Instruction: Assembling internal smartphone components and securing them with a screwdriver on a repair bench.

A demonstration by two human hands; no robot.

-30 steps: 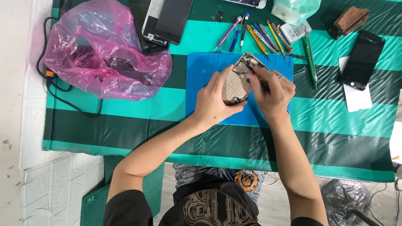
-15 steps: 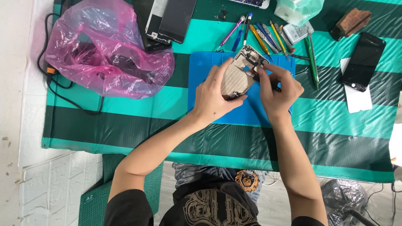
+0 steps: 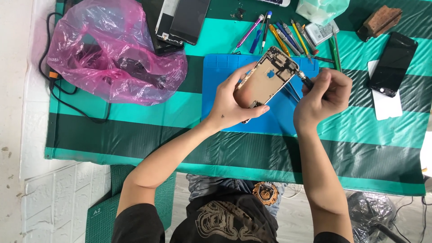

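Left hand [image 3: 229,105] grips opened phone housing [image 3: 268,76], tilted, above blue mat [image 3: 225,72]. Right hand [image 3: 321,99] fisted around screwdriver [image 3: 306,81], tip at housing's upper corner. Pink bag [image 3: 112,49] well left of mat; pens [image 3: 279,33] just beyond mat.

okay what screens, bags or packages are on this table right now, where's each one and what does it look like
Pink plastic bag: far left, crumpled, translucent, dark items inside.
Two dark screen panels: top centre, beside the bag, flat rectangles.
Black phone screen: far right, on a white sheet.
Pale green bag: top right, crumpled.
Opened phone shell: left hand, over the blue mat.
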